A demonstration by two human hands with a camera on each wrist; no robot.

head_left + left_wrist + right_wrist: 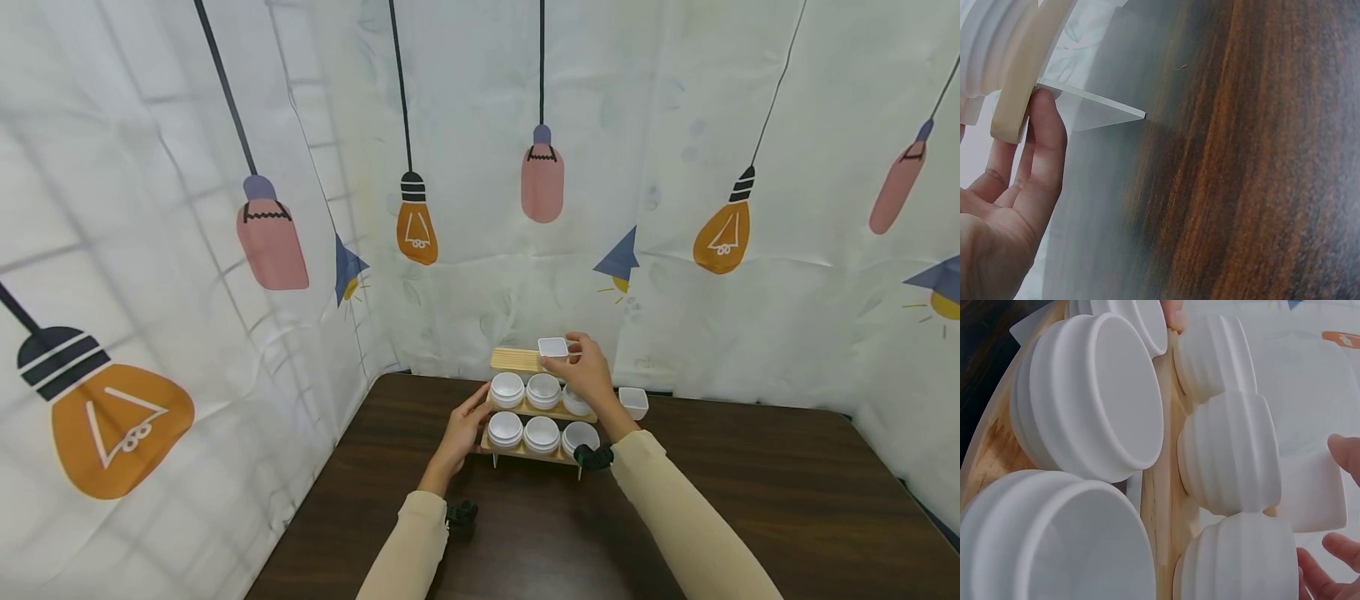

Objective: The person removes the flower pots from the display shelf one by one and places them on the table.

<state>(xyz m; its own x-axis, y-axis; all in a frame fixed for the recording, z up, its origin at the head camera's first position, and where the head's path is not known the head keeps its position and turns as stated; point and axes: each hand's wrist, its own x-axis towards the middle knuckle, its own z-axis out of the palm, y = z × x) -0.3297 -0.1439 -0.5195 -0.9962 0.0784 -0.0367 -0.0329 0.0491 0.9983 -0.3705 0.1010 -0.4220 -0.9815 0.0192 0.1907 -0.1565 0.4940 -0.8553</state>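
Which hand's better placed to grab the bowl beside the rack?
Probably the right hand, being nearer that square bowl, once it releases the held bowl. The left hand grips the opposite end of the rack.

Right hand (588,368) higher and farther forward than left hand (460,432), both arms (682,508) outstretched

- Dark brown wood-grain desk (810,483)
- White cloth walls (476,100) printed with hanging lamps (542,187), beyond the desk's far edge and along its left edge

Curtained nook, lamp-printed cloth (480,292), dark table (810,483)
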